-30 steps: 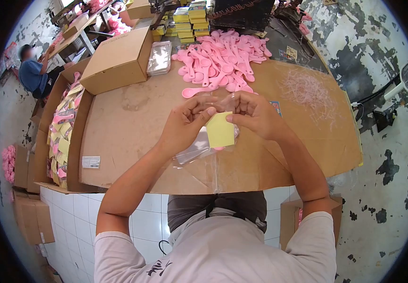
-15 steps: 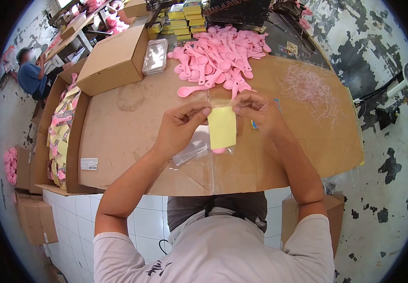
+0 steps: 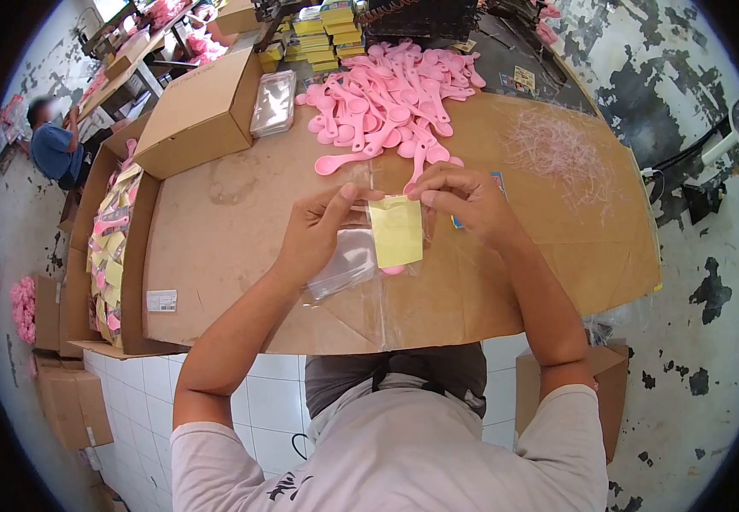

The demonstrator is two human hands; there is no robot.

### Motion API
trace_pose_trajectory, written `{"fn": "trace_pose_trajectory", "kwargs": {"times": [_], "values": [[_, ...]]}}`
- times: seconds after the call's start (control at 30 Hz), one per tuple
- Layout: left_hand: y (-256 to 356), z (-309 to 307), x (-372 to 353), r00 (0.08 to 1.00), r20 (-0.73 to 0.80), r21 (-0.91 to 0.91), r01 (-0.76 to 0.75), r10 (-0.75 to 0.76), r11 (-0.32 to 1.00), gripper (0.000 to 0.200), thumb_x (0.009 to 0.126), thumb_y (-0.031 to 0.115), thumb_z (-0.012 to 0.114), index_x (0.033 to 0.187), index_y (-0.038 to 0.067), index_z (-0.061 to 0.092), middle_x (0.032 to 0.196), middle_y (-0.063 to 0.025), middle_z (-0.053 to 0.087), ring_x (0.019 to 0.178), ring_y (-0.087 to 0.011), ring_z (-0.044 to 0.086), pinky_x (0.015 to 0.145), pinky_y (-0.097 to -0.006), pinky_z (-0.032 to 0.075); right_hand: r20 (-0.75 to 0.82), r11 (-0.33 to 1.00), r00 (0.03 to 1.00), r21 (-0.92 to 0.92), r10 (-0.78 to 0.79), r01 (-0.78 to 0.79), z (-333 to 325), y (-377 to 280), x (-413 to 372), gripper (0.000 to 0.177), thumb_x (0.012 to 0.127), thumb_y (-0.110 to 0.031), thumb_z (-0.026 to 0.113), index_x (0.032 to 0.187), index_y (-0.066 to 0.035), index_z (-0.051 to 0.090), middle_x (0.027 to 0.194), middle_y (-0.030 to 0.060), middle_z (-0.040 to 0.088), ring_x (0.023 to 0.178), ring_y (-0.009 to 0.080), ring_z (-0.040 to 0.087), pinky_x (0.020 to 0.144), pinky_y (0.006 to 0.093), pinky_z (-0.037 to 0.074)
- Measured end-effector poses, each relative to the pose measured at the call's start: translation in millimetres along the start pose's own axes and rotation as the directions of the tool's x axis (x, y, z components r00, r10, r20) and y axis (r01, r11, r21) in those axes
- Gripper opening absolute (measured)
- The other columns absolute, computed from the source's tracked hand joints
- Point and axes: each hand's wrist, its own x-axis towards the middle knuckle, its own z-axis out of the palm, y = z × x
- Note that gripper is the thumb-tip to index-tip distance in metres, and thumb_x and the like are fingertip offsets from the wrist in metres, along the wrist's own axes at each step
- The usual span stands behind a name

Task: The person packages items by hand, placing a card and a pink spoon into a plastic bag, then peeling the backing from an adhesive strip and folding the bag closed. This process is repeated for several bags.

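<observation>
In front of me hangs a clear plastic bag holding a yellow card [image 3: 397, 232], with the pink end of a spoon [image 3: 394, 270] showing below the card. My right hand [image 3: 463, 203] pinches the bag's top right corner between thumb and finger. My left hand [image 3: 314, 229] is at the top left corner, its thumb lifted apart from its fingers, which reach toward the bag's edge. Beneath, flat clear bags [image 3: 344, 263] lie on the cardboard. A blue-edged printed card [image 3: 497, 184] is partly hidden behind my right hand.
A heap of pink spoons [image 3: 386, 98] lies beyond my hands. To the left stand a closed carton [image 3: 194, 115] and an open box [image 3: 140, 282] of packed spoons. Clear bags [image 3: 274, 104] and yellow card stacks [image 3: 322, 34] sit behind; plastic strips [image 3: 561, 158] lie right. A person [image 3: 58, 145] sits far left.
My left thumb has lifted off the bag's top left corner, opening that pinch. The right hand keeps its pinch on the other corner. The view has shifted slightly.
</observation>
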Motion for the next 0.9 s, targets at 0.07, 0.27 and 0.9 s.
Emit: {"fn": "trace_pose_trajectory", "kwargs": {"times": [0.07, 0.27, 0.9], "values": [[-3, 0, 1, 1.000, 0.020, 0.039, 0.007, -0.008, 0.999, 0.026, 0.102, 0.015, 0.064, 0.120, -0.003, 0.070, 0.110, -0.0110, 0.074, 0.097, -0.0141, 0.070, 0.088, -0.0305, 0.057, 0.000, 1.000, 1.000, 0.023, -0.011, 0.011, 2, 5, 0, 0.011, 0.096, -0.001, 0.068, 0.104, 0.003, 0.074, 0.098, 0.0057, 0.070, 0.090, 0.0117, 0.066, 0.081, 0.0263, 0.053], [-6, -2, 3, 0.999, 0.035, 0.073, 0.015, -0.017, 0.997, 0.027, 0.097, 0.002, 0.068, 0.124, -0.003, 0.067, 0.109, -0.0096, 0.074, 0.097, -0.0111, 0.069, 0.085, -0.0266, 0.058, 0.009, 0.992, 0.996, 0.092, 0.091, -0.092, 4, 7, 0, 0.026, 0.094, 0.001, 0.069, 0.120, 0.002, 0.066, 0.106, 0.0060, 0.068, 0.096, 0.0118, 0.066, 0.085, 0.0275, 0.054], [37, -101, -68, 0.942, -0.333, 0.303, 0.069, 0.037, 0.950, 0.030, 0.100, 0.017, 0.068, 0.125, 0.002, 0.065, 0.107, -0.0075, 0.072, 0.086, -0.0132, 0.070, 0.071, -0.0276, 0.060, -0.108, 0.780, 0.994, -0.621, 0.008, -0.074, -42, -18, -10, 0.033, 0.090, -0.014, 0.074, 0.118, 0.002, 0.068, 0.109, 0.0142, 0.069, 0.099, 0.0253, 0.068, 0.090, 0.0381, 0.053]]}}
